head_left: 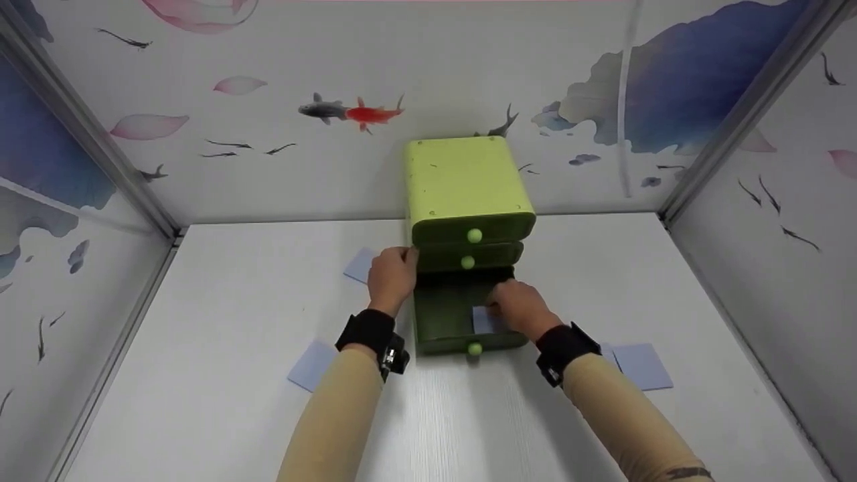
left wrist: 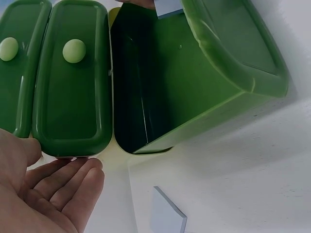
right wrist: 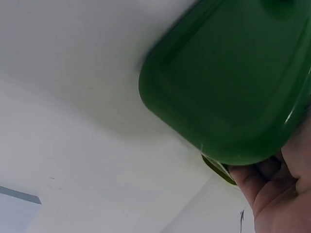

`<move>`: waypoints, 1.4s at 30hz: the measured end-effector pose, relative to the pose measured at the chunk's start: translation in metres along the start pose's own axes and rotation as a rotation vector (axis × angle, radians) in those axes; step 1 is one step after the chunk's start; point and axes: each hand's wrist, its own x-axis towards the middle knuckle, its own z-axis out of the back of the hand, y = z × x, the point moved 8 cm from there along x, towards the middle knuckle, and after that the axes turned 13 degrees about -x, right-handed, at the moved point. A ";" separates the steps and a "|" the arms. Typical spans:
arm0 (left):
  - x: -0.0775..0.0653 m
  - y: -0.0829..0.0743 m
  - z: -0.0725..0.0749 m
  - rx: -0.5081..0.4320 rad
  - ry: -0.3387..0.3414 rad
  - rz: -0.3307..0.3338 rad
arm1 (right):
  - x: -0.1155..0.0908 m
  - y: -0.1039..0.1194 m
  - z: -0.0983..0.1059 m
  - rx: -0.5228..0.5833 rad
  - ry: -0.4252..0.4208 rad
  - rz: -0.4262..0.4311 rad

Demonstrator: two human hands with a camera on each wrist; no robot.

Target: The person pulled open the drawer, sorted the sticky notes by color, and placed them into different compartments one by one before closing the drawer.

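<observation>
A green cabinet (head_left: 469,177) with three drawers stands against the back wall, its bottom drawer (head_left: 442,314) pulled out. My right hand (head_left: 524,308) reaches into that drawer from the right. Its curled fingers hold the edge of a thin pale-blue square piece (head_left: 486,320); in the right wrist view the drawer front (right wrist: 218,87) hides the fingertips. At the cabinet's left side is my left hand (head_left: 392,274). Its loosely extended fingers (left wrist: 73,184) touch the side beside the middle drawer (left wrist: 73,97), and the thumb lies near that drawer's front corner.
More pale-blue pieces lie on the white table (head_left: 234,301): one left of the cabinet (head_left: 360,265), one nearer the left forearm (head_left: 312,365), and others by the right forearm (head_left: 643,366). Printed walls enclose the table at the back and both sides.
</observation>
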 end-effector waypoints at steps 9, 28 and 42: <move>-0.003 -0.001 -0.005 -0.008 0.026 0.000 | -0.001 0.001 -0.005 -0.038 0.007 0.010; -0.001 -0.004 -0.003 0.022 0.020 0.000 | -0.004 -0.006 0.006 0.008 -0.035 0.015; -0.001 -0.004 0.001 0.040 0.013 -0.013 | -0.020 -0.034 0.042 0.137 -0.225 0.020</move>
